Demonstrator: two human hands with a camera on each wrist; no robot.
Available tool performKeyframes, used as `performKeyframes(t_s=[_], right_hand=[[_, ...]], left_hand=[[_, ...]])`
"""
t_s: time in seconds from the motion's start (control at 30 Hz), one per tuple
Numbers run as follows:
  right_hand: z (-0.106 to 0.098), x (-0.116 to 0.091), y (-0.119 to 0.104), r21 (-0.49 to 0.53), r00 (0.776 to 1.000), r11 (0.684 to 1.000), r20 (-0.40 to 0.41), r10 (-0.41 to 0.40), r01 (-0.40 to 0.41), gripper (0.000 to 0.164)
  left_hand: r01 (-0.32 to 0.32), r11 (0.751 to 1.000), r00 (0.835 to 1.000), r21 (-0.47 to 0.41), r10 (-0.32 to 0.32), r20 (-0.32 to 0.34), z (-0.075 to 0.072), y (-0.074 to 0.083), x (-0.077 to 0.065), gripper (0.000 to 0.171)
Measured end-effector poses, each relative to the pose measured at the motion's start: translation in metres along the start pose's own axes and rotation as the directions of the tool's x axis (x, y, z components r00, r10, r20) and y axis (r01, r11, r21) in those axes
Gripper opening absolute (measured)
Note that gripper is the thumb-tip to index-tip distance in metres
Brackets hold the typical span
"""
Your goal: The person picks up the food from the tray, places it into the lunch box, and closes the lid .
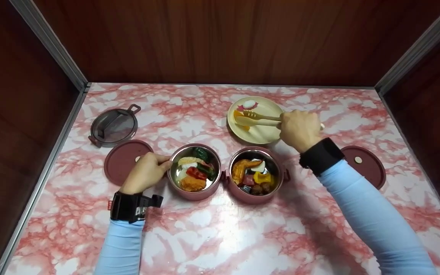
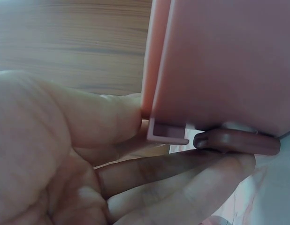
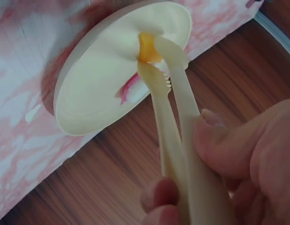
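Observation:
My right hand (image 1: 300, 130) grips cream-coloured tongs (image 1: 264, 122) above a pale yellow plate (image 1: 262, 136). The tong tips, one of them toothed, are on either side of a yellow-orange food piece (image 3: 147, 46). Beside it on the plate lies a white and pink piece (image 1: 249, 104). At the left side of the left pink pot (image 1: 195, 194), my left hand (image 1: 147, 172) pinches the rim, with fingers against the brown-red handle (image 2: 239, 141). That pot holds food pieces, including a red one (image 1: 196, 172), a dark green one (image 1: 200, 153) and a browned one (image 1: 192, 184).
A second pink pot (image 1: 252, 198) stands close on the right, with a wing-shaped piece (image 1: 239, 172), a yellow piece (image 1: 262, 177) and others inside. Dark red round lids (image 1: 120, 164) lie left and right (image 1: 372, 168). A handled glass lid (image 1: 118, 128) is at the back left.

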State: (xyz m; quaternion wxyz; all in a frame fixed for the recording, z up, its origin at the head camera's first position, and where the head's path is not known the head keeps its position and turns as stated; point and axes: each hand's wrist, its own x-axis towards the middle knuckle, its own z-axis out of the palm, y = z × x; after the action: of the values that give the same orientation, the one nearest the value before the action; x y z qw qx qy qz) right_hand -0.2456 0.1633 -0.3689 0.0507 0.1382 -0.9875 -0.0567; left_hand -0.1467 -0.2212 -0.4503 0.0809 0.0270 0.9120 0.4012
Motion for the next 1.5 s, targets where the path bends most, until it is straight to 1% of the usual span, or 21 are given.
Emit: performKeyframes(t_s=[0.1,0.23,0.33,0.4,0.47,0.57,0.67,0.73,0.77,0.83,0.9,1.0,1.03,1.1,1.17,1.2,1.23,1.27,1.33,1.37,1.5], right_hand=[[-0.003,0.000,0.007,0.000,1.000,1.000,0.022,0.005,-0.005,0.020],[-0.010,-0.002,0.020,0.067,0.993,0.997,0.114,0.023,-0.031,0.014],[-0.014,-0.005,0.031,0.117,0.987,0.992,0.156,0.033,-0.051,0.017],[-0.018,-0.007,0.038,0.142,0.986,0.988,0.163,0.037,-0.061,0.021],[-0.021,-0.010,0.044,0.172,0.988,0.983,0.149,0.038,-0.064,0.026],[-0.030,-0.015,0.050,0.215,0.996,0.976,0.092,0.003,-0.023,0.030],[-0.041,-0.022,0.051,0.239,0.998,0.969,-0.001,-0.067,0.066,0.027],[-0.049,-0.027,0.049,0.233,0.988,0.961,-0.062,-0.140,0.151,0.023],[-0.052,-0.029,0.047,0.219,0.978,0.955,-0.096,-0.184,0.201,0.021],[-0.058,-0.033,0.041,0.189,0.950,0.935,-0.146,-0.275,0.300,0.021],[-0.062,-0.036,0.031,0.170,0.914,0.903,-0.178,-0.365,0.394,0.023],[-0.063,-0.039,0.015,0.150,0.849,0.843,-0.221,-0.480,0.516,0.025],[-0.062,-0.039,0.008,0.137,0.822,0.819,-0.234,-0.520,0.557,0.024],[-0.059,-0.037,-0.003,0.098,0.757,0.765,-0.266,-0.597,0.637,0.023],[-0.057,-0.034,-0.013,0.028,0.685,0.708,-0.285,-0.671,0.705,0.020],[-0.056,-0.032,-0.017,-0.011,0.653,0.684,-0.289,-0.700,0.729,0.021],[-0.055,-0.030,-0.021,-0.043,0.626,0.664,-0.289,-0.724,0.747,0.021],[-0.054,-0.028,-0.024,-0.068,0.607,0.648,-0.286,-0.741,0.759,0.022],[-0.053,-0.023,-0.028,-0.114,0.581,0.626,-0.273,-0.767,0.772,0.022],[-0.053,-0.021,-0.030,-0.128,0.575,0.619,-0.264,-0.774,0.775,0.023],[-0.053,-0.017,-0.035,-0.149,0.571,0.605,-0.218,-0.792,0.782,0.027]], left_hand=[[0.007,1.000,1.000,0.001,-0.007,0.012,0.000,0.001,0.001,0.025],[0.035,0.999,0.999,-0.013,-0.035,0.023,0.000,0.003,0.002,0.026],[0.042,0.999,0.999,-0.018,-0.041,0.025,-0.001,0.003,0.001,0.027],[0.041,0.999,0.999,-0.023,-0.041,0.025,-0.001,0.003,0.001,0.027],[0.035,0.999,0.999,-0.025,-0.035,0.023,-0.001,0.002,0.000,0.026],[0.031,0.999,0.999,-0.028,-0.030,0.024,0.000,0.001,0.000,0.026],[0.029,0.999,0.999,-0.028,-0.028,0.026,0.000,0.001,0.000,0.026],[0.026,0.999,0.999,-0.024,-0.026,0.025,0.000,0.001,0.000,0.026],[0.026,0.999,0.999,-0.023,-0.026,0.024,0.000,0.001,0.000,0.026],[0.027,0.999,0.999,-0.022,-0.026,0.023,-0.001,0.001,0.000,0.025],[0.019,1.000,1.000,-0.015,-0.019,0.019,-0.001,0.000,0.000,0.025],[-0.004,1.000,1.000,-0.002,0.004,0.007,0.000,0.000,0.000,0.025],[-0.011,1.000,1.000,0.003,0.011,0.002,0.000,0.000,0.000,0.025],[-0.023,1.000,1.000,0.015,0.023,-0.008,0.000,-0.001,-0.001,0.025],[-0.019,1.000,1.000,0.012,0.019,-0.006,0.000,-0.001,-0.001,0.025],[-0.016,1.000,1.000,0.012,0.016,-0.005,0.000,-0.001,-0.001,0.025],[-0.011,1.000,1.000,0.012,0.011,-0.003,0.000,-0.001,-0.001,0.026],[-0.007,1.000,1.000,0.012,0.007,-0.001,0.000,-0.001,-0.001,0.026],[0.004,1.000,1.000,0.010,-0.004,0.006,0.000,-0.001,0.000,0.027],[0.007,1.000,1.000,0.011,-0.007,0.008,0.000,-0.001,0.000,0.027],[0.013,1.000,1.000,0.015,-0.013,0.013,0.000,0.000,0.000,0.028]])
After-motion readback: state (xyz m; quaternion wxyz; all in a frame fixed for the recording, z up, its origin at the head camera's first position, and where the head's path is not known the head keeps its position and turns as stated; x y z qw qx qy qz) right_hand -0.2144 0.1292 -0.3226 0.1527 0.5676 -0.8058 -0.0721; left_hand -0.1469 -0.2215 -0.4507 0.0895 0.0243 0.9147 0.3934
